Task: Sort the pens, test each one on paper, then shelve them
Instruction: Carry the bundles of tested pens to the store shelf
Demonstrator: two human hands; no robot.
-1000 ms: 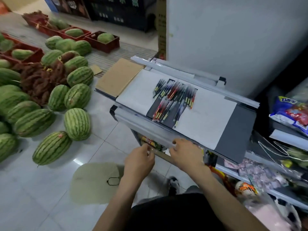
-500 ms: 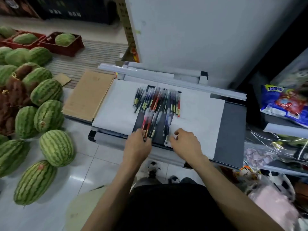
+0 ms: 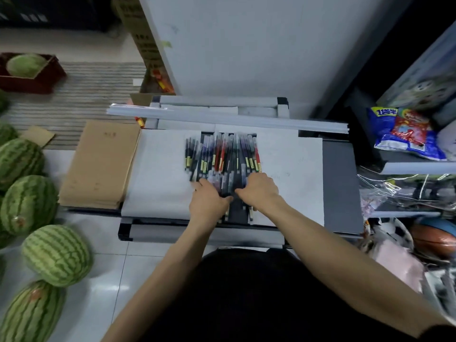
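White paper (image 3: 160, 183) carries the pens (image 3: 222, 154), rowed across its middle; your left hand (image 3: 209, 201) and right hand (image 3: 259, 190) rest on the near row (grip unclear through blur). Best sort by colour, lifting one pen at a time

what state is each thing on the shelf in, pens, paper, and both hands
pens: lying flat in two rows, side by side
white paper: spread flat beneath them
left hand: on the near row, grip unclear
right hand: on the near row, grip unclear
cardboard stack: lying flat, left of the paper
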